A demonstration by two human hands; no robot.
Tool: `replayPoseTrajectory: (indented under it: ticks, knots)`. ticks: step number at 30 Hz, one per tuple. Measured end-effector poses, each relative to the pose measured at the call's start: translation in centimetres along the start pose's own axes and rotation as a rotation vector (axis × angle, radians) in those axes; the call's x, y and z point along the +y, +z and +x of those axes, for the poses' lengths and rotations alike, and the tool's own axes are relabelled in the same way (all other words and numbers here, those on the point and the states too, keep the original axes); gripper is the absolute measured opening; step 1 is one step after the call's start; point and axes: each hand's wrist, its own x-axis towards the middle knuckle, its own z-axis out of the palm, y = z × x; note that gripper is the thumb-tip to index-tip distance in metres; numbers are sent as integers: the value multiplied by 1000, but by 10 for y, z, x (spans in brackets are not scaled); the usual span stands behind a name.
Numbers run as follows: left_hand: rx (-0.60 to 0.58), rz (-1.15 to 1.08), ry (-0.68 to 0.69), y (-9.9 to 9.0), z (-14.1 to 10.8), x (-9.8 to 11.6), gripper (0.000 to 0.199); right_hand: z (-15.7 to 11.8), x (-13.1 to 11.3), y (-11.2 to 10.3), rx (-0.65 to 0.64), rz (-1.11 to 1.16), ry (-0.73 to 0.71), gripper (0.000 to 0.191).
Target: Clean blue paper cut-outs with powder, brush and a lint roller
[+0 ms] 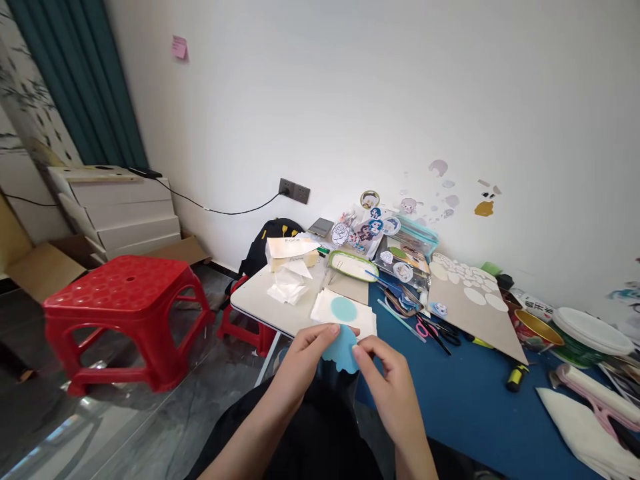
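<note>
Between my two hands, just off the table's front edge, is a light blue cutout (341, 350) with a scalloped lower edge; whether it is paper or felt I cannot tell. My left hand (313, 347) pinches its upper left side, thumb on top. At its right edge, my right hand (383, 363) grips it between thumb and fingers. Just beyond them a pale turquoise disc (344, 309) lies on a folded white cloth or tissue (367, 321). Farther back sits a green-rimmed oval dish (354, 265) with a white inside.
Crumpled white tissue (289, 285) lies left on the table. Pink-handled scissors (425, 327) and black scissors (447, 331) rest on the blue mat (450, 387). Right are a board with white shapes (465, 303), a white-lidded tub (590, 333) and a paint roller (595, 393). A red stool (125, 287) stands left.
</note>
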Motion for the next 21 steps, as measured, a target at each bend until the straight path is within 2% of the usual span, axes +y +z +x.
replayPoseTrajectory:
  ticks: [2,7,11,13,15,17,18,19,21]
  knots:
    - [-22,-89,-26,2,-2,1,32,-1,0,2,15,27,18,34]
    - [-176,-491,-162,8,-3,1,60,-8,-2,5,93,89,60,37]
    - [-81,-780,-203,19,0,-7,62,-11,1,17,120,-73,106,38]
    - [-17,-840,-218,21,2,-11,58,-12,3,19,158,-206,117,36]
    - [45,-856,-240,19,4,-14,55,-13,8,13,212,-275,125,33]
    - [103,-869,-233,15,7,-16,56,-13,19,-8,284,-288,161,34]
    - [127,-874,-215,12,10,-17,57,-12,28,-25,347,-314,202,36]
    - [142,-871,-209,10,14,-16,57,-11,39,-47,422,-354,251,39]
    - [145,-862,-239,7,21,-14,55,-12,62,-105,628,-503,389,41]
